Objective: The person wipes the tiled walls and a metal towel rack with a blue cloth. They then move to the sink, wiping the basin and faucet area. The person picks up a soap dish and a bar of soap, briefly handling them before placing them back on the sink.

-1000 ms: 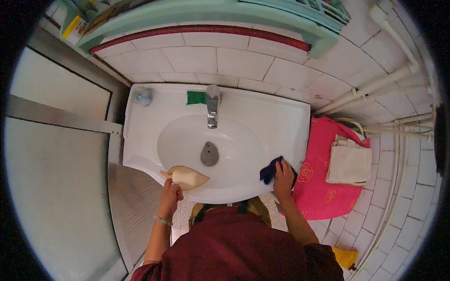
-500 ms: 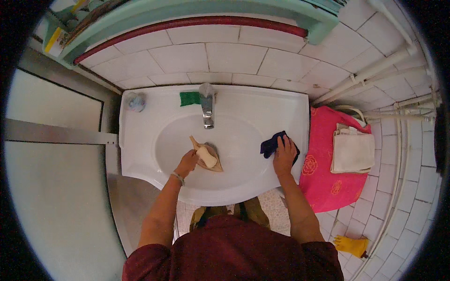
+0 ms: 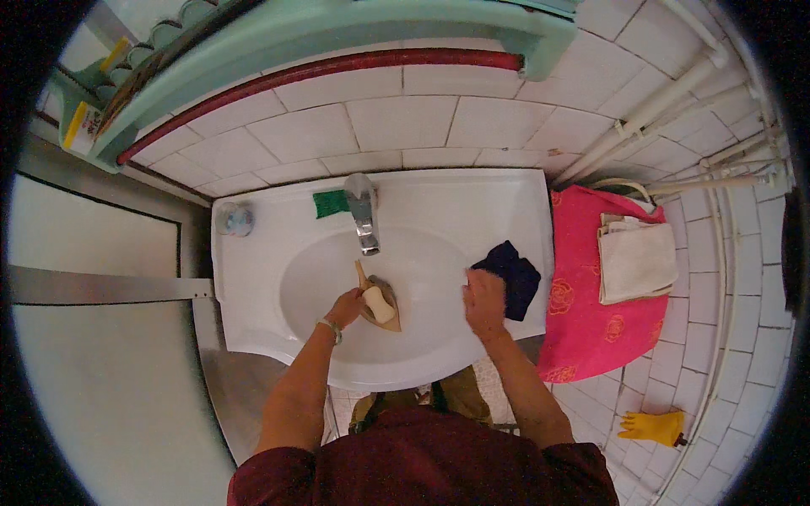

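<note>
Over the white basin (image 3: 426, 341), my left hand (image 3: 345, 309) grips the edge of a leaf-shaped, tan soap dish (image 3: 392, 322). A cream bar of soap (image 3: 379, 304), narrowed at its middle, lies in the dish. My right hand (image 3: 484, 300) holds nothing; its fingers are extended and slightly blurred, just left of a crumpled navy cloth (image 3: 518, 282). That cloth rests on the right side of the sink top. Behind the dish stands the chrome faucet (image 3: 364, 221). Whether my right fingertips touch the cloth's edge is hard to see.
A green scouring pad (image 3: 331, 203) lies left of the faucet, and a clear cup-like object (image 3: 235, 220) sits in the back left corner. Right of the sink, a pink cloth cover (image 3: 582, 337) carries a folded cream towel (image 3: 638, 260). Overhead is a green shelf (image 3: 337, 38) with a red bar.
My right hand has let go of the navy cloth and moved left, leaving it spread wider. My left hand still holds the soap dish. The whole view has shifted slightly.
</note>
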Demonstrator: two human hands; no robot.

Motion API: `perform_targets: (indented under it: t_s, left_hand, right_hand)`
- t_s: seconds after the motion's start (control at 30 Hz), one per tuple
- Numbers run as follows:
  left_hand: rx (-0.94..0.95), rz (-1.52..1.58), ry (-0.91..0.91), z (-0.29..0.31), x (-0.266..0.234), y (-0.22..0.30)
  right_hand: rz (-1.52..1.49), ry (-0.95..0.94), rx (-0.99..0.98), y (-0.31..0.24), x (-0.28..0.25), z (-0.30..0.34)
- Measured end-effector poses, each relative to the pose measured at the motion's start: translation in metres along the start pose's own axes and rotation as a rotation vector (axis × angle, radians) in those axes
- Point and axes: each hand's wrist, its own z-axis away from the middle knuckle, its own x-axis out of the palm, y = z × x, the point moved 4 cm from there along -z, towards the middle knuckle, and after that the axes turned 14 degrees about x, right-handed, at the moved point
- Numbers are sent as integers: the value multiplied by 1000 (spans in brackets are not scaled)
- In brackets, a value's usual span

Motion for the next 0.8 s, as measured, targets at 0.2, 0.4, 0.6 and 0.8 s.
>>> perform_targets:
  t_s: [0.2,0.4,0.6,0.8]
  left_hand:
    - [-113,600,90,66,-33,25]
    - [-12,706,93,139,-88,106]
    - [22,716,134,195,-141,141]
    - [337,467,117,224,-156,184]
  right_hand:
    - [-168,-436,312,-23,145,16]
    - [16,-451,342,-86,210,24]
    - [45,-609,440,-104,231,31]
    - [-280,-624,495,-67,281,57]
